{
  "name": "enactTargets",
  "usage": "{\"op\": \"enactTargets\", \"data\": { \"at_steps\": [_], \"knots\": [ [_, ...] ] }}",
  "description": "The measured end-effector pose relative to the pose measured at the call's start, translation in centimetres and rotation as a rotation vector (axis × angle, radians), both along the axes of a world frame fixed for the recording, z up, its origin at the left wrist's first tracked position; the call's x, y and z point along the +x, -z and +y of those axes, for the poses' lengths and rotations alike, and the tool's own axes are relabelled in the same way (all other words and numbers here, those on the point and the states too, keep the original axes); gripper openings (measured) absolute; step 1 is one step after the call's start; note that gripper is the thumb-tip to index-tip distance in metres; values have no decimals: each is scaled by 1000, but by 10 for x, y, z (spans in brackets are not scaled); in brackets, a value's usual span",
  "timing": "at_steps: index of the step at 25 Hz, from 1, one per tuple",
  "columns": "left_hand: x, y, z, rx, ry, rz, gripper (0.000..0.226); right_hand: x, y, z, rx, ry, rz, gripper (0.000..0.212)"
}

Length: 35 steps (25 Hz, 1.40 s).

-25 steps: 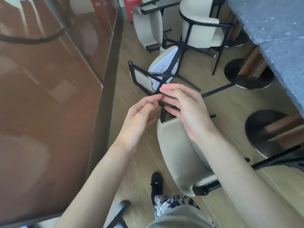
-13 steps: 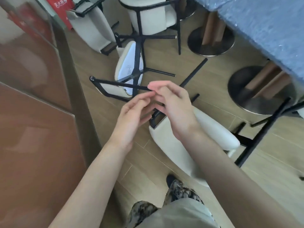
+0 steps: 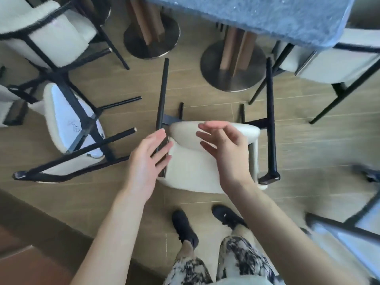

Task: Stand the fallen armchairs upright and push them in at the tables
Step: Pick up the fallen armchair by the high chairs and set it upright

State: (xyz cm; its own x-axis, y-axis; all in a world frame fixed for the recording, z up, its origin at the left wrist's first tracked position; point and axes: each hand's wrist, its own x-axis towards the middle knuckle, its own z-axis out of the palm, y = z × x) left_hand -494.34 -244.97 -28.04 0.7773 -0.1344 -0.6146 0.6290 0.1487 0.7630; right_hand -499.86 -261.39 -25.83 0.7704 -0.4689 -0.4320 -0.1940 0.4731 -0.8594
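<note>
A cream armchair (image 3: pixel 191 171) with black metal arms stands on the floor right in front of me, its back toward me, facing the blue-grey table (image 3: pixel 267 15). My left hand (image 3: pixel 148 159) hovers open over its left black arm rail. My right hand (image 3: pixel 224 147) is open above the chair's backrest, fingers spread, holding nothing. A second cream armchair (image 3: pixel 67 128) lies on its side to the left, its black legs pointing right and toward me.
Two round metal table bases (image 3: pixel 232 68) stand under the table. An upright armchair (image 3: pixel 45 31) is at top left, another (image 3: pixel 337 62) at top right, part of one more (image 3: pixel 349 233) at lower right. A brown panel (image 3: pixel 30 254) borders the lower left. My feet (image 3: pixel 185 227) are behind the chair.
My view has swung right and down, so the near armchair now sits centred before the table. My hands, pinched together before, have parted and opened over the chair.
</note>
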Motion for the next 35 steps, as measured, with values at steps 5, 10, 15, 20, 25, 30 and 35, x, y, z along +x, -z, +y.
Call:
{"op": "enactTargets", "data": {
  "at_steps": [5,10,15,20,25,30,35],
  "knots": [
    [1,69,24,13,64,197,30,-27,59,9,97,234,123,25],
    [-17,138,15,-92,104,333,35,-39,131,5,233,347,202,23],
    [-42,207,7,-158,30,481,37,-57,202,4,402,396,348,24],
    [-63,271,-2,-151,-42,569,36,-74,271,2,567,375,463,24],
    [-89,342,-19,-121,-1,627,32,-86,355,7,605,335,579,24],
    [-114,416,-16,-71,14,695,30,-97,439,16,628,322,667,26],
    [-133,491,-6,-25,-49,744,30,-118,516,27,659,270,749,24]
  ]
}}
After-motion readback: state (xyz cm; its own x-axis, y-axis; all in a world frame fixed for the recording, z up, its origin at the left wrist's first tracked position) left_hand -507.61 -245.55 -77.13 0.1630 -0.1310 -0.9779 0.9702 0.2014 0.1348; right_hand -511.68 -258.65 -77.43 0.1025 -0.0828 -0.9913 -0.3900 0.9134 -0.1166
